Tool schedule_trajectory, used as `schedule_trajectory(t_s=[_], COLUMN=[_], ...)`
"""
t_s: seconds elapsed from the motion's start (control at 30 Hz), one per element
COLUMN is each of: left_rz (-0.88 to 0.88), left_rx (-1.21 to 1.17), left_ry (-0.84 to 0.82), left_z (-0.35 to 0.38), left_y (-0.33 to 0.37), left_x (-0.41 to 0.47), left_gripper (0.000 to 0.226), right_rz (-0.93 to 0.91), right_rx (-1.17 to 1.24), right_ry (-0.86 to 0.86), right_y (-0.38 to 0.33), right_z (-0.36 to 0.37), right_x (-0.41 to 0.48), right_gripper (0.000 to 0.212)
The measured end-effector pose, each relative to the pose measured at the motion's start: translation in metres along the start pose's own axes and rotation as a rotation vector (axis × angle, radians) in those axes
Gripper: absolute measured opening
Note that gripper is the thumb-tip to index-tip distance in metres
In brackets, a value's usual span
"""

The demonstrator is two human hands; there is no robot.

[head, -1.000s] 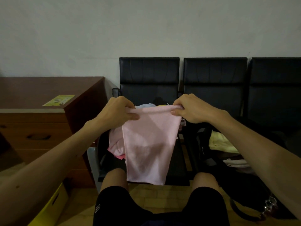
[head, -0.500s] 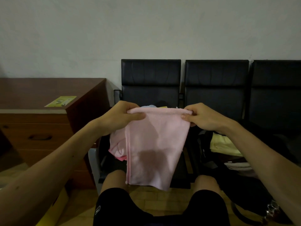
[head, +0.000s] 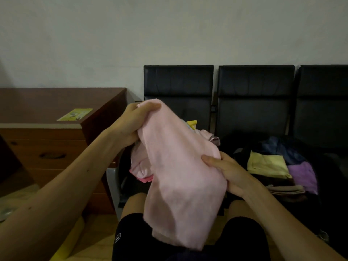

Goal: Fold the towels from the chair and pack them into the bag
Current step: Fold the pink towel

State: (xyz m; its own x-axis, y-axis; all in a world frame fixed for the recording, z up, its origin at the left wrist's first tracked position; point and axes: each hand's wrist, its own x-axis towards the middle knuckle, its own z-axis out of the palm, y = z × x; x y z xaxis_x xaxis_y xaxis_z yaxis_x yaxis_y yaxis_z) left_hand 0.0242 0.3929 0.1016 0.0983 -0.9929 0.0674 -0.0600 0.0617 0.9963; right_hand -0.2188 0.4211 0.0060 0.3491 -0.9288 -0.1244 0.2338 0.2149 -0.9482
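A pale pink towel (head: 177, 178) hangs folded lengthwise in front of me. My left hand (head: 131, 125) grips its top end, thumb over the cloth. Lower down, my right hand (head: 228, 173) pinches the towel's right edge near its middle. Behind it on the left black chair (head: 178, 91) lies a heap of unfolded towels (head: 140, 164), pink with a bit of yellow. On the middle seat an open black bag (head: 237, 153) holds folded towels: a yellow one (head: 267, 164), a purple one (head: 303, 174) and darker ones beneath.
A row of three black chairs stands against the grey wall. A brown wooden desk with drawers (head: 47, 147) is to the left, with a yellow card (head: 75, 114) on top. My knees in black shorts (head: 135, 236) are below the towel.
My right hand let go of the towel's top corner and dropped to its right edge. My left hand rose slightly with the top end. The towel now hangs slanted instead of spread wide.
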Motion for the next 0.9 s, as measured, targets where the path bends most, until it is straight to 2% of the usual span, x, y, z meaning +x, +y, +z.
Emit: schedule_trajectory(t_s=[0.17,0.3,0.4,0.47,0.5,0.57,0.6,0.67,0.73,0.77,0.8,0.83,0.9], left_rz=[-0.252,-0.304,-0.343,-0.337,-0.316,-0.302,-0.282,-0.162,-0.202,-0.259,-0.334,-0.314,-0.273], left_rx=[-0.102,-0.505,-0.967,-1.059,-1.13,-1.094,-1.015,-0.77,-0.881,-0.895,-0.784,-0.671,-0.495], left_ry=[-0.051,-0.115,-0.134,-0.097,-0.117,-0.133,-0.15,-0.213,-0.392,-0.421,-0.342,-0.29,-0.247], left_z=[0.0,0.011,0.026,0.039,0.042,0.047,0.05,0.052,0.059,0.059,0.058,0.055,0.047], left_y=[-0.013,-0.042,-0.076,-0.098,-0.107,-0.121,-0.122,-0.113,-0.111,-0.109,-0.105,-0.097,-0.09], left_x=[-0.002,-0.013,-0.03,-0.037,-0.038,-0.043,-0.051,-0.067,-0.08,-0.078,-0.08,-0.079,-0.072], left_gripper=[0.031,0.025,0.047,0.055,0.049,0.039,0.046,0.081,0.095,0.093,0.086,0.07,0.038], right_rz=[-0.058,-0.031,-0.016,0.01,0.012,0.011,0.005,-0.02,-0.034,-0.031,-0.009,0.008,0.037], right_rx=[0.042,0.012,0.044,0.086,0.105,0.122,0.122,0.122,0.142,0.155,0.158,0.14,0.026], right_ry=[-0.022,0.036,0.03,0.028,0.031,0.062,0.088,0.149,0.183,0.183,0.183,0.202,0.28], right_y=[-0.019,-0.031,-0.037,-0.039,-0.04,-0.042,-0.043,-0.041,-0.041,-0.041,-0.042,-0.04,-0.027], right_z=[0.016,0.025,0.031,0.031,0.029,0.029,0.03,0.029,0.025,0.021,0.018,0.014,0.003], right_x=[-0.019,-0.019,-0.019,-0.019,-0.018,-0.019,-0.018,-0.015,-0.011,-0.008,-0.008,-0.005,-0.002], right_gripper=[0.044,0.053,0.044,0.037,0.038,0.047,0.05,0.05,0.037,0.036,0.038,0.037,0.019])
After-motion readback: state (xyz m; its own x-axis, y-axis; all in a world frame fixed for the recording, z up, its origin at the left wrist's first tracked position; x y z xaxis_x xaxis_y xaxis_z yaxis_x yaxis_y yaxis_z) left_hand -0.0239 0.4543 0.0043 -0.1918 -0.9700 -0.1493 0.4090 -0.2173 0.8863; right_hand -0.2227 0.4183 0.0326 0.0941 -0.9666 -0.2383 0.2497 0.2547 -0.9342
